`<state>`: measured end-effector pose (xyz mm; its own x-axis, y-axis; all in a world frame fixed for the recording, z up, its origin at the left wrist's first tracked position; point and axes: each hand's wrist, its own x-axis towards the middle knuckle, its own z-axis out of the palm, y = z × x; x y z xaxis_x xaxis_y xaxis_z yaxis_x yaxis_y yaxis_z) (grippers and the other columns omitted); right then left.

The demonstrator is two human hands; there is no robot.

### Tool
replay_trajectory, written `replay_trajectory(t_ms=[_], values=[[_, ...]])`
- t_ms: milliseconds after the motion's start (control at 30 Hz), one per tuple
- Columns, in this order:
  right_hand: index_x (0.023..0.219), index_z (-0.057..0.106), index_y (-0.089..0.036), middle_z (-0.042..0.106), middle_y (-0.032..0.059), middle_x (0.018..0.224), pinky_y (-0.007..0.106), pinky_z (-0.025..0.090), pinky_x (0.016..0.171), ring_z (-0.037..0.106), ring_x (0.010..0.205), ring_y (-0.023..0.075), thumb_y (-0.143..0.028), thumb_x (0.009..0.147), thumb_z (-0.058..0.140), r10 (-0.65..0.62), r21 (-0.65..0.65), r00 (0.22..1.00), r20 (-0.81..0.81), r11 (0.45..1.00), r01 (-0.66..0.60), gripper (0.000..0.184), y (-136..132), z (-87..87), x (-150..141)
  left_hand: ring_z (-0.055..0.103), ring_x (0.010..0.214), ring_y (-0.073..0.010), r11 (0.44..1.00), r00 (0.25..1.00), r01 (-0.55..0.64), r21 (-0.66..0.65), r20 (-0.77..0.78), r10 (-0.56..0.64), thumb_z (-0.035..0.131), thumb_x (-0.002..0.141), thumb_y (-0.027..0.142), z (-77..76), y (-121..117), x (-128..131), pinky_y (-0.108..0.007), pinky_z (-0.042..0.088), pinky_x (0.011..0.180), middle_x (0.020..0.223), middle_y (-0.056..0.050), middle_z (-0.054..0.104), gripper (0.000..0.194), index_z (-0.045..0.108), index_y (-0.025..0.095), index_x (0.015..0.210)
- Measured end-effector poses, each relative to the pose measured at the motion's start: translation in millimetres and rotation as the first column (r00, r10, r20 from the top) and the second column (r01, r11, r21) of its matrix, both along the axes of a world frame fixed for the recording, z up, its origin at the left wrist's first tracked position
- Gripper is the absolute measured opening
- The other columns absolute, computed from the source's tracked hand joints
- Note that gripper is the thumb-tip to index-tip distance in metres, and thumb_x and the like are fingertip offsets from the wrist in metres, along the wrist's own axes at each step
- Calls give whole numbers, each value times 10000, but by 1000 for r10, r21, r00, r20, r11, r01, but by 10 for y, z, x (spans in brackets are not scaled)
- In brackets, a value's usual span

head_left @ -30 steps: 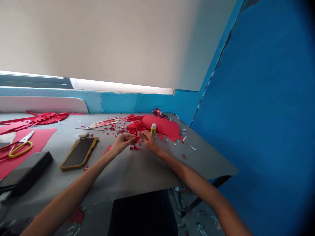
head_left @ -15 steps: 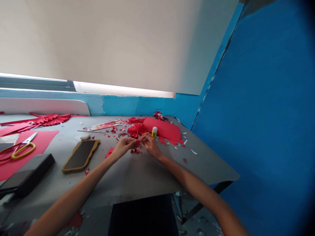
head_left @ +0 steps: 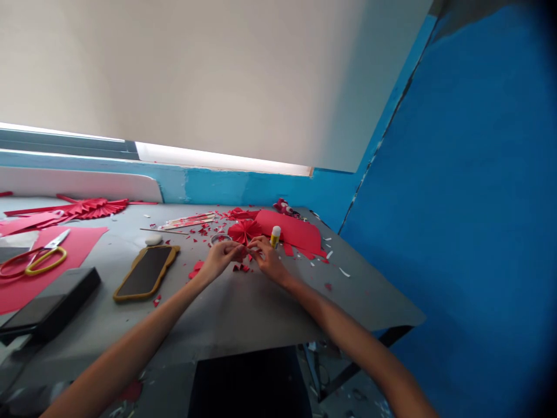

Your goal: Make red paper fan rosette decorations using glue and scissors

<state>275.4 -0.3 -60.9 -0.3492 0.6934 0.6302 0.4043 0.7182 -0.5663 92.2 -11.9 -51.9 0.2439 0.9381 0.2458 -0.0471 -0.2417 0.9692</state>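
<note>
My left hand (head_left: pixel 221 259) is closed in a pinch on a small piece of red paper (head_left: pixel 242 253), mostly covered by the fingers. From the other side, my right hand (head_left: pixel 266 259) pinches at the same small piece, its fingertips meeting the left ones. Just beyond both hands lies a pleated red paper fan rosette (head_left: pixel 244 230). A glue stick (head_left: pixel 275 237) with a white cap stands upright behind my right hand. Beside my left hand is a roll of tape (head_left: pixel 220 238), partly hidden. Small red paper scraps (head_left: pixel 242 268) lie below the fingers.
Red paper sheets (head_left: pixel 291 229) lie at the back right. To the left are a phone in a yellow-brown case (head_left: pixel 147 273), scissors (head_left: pixel 46 255) on red paper, a black box (head_left: pixel 54 302) and another folded red fan (head_left: pixel 98 208). Printed sticks (head_left: pixel 189 220) lie behind. A blue wall (head_left: pixel 456 203) borders the right.
The view has shifted slightly, so the table items sit a little further right. My fingertips have drawn closer together around the small red paper.
</note>
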Motion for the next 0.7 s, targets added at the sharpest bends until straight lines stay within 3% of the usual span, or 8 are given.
replay_trajectory(t_ms=[300,500,700], values=[[1019,661,-244,556,67,1088,395,434,968,520,1061,204,-185,903,529,-89,225,991,103,972,64,185,-79,103,42,715,788,-233,993,989,1,-117,147,16,836,581,420,-16,3,21,-374,560,791,821,-98,749,454,697,105,877],[1090,656,-234,579,89,1119,411,440,942,511,1060,227,-160,925,479,-137,344,966,218,937,56,253,-163,202,62,719,790,-226,987,982,7,-158,188,23,827,586,453,5,-9,47,-392,540,858,808,-84,751,475,687,107,880],[1203,612,-226,595,98,1172,420,405,978,482,1135,242,-103,921,454,-198,489,909,366,872,-6,346,-110,172,92,719,813,-228,985,981,-6,-171,191,40,825,602,438,24,-11,42,-390,533,882,818,-93,752,464,690,101,891]])
